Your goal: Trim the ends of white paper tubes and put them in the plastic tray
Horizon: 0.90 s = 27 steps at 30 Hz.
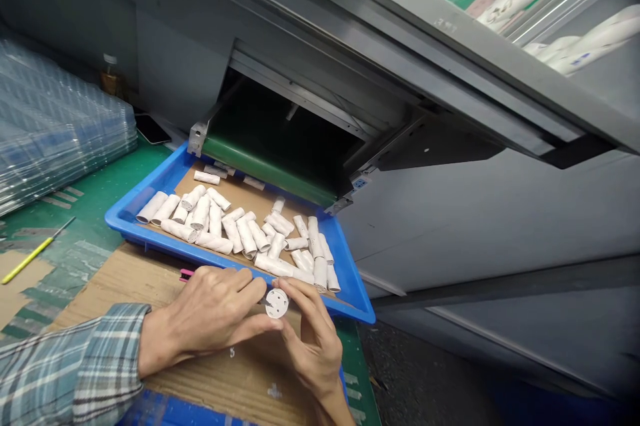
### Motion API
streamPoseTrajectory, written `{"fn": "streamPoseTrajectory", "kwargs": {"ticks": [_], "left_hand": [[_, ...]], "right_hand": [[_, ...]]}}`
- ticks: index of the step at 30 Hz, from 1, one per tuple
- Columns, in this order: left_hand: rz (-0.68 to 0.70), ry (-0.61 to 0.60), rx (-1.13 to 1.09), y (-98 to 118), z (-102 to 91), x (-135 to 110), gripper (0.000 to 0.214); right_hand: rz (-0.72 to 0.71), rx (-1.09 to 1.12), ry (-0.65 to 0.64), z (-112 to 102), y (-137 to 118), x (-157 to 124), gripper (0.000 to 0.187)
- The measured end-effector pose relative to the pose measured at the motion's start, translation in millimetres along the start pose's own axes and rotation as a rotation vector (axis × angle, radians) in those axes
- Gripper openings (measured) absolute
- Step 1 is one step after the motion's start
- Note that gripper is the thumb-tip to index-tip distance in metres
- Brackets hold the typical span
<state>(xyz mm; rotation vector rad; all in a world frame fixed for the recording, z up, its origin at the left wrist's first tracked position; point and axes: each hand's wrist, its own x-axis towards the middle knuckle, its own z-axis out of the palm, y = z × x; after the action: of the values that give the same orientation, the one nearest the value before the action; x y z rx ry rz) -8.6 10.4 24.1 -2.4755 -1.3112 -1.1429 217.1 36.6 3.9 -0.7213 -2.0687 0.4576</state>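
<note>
In the head view my right hand (pixel 313 333) pinches a short white paper tube (pixel 277 303) between thumb and fingers. Its round end, marked with small dark spots, faces me. My left hand (pixel 215 313) is closed around a slim tool with a pink end (pixel 186 275), mostly hidden by the fingers. What looks like its dark tip touches the edge of the tube's end. Both hands are over a cardboard sheet (pixel 115 286). Just beyond them, a blue tray (pixel 357 286) holds several similar white tubes (pixel 245 236) lying loose.
A conveyor with a green belt (pixel 265 169) ends over the tray's far side, beneath a metal machine frame (pixel 400 26). Stacked clear plastic trays (pixel 60 126), a phone (pixel 153 129), a bottle (pixel 111 76) and a yellow-handled pick (pixel 35 256) are at left.
</note>
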Motion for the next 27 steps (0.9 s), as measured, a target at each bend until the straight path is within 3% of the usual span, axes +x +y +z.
{"fn": "streamPoseTrajectory", "kwargs": {"ticks": [8,15,21,27], "left_hand": [[-0.015,-0.005,0.012,1.3,2.8,-2.2,0.048],[-0.026,-0.066,-0.014,0.5,3.7,-3.8,0.045],[-0.045,-0.083,-0.009,-1.0,2.2,-2.4,0.044],[-0.042,-0.049,-0.020,0.0,5.1,-3.4,0.044]], "right_hand": [[-0.004,0.075,0.072,5.5,-4.3,4.3,0.028],[0.050,0.162,0.063,10.5,-4.2,1.4,0.033],[0.060,0.109,-0.042,4.3,-6.9,0.8,0.043],[0.059,0.291,-0.009,8.1,-4.8,3.2,0.045]]}}
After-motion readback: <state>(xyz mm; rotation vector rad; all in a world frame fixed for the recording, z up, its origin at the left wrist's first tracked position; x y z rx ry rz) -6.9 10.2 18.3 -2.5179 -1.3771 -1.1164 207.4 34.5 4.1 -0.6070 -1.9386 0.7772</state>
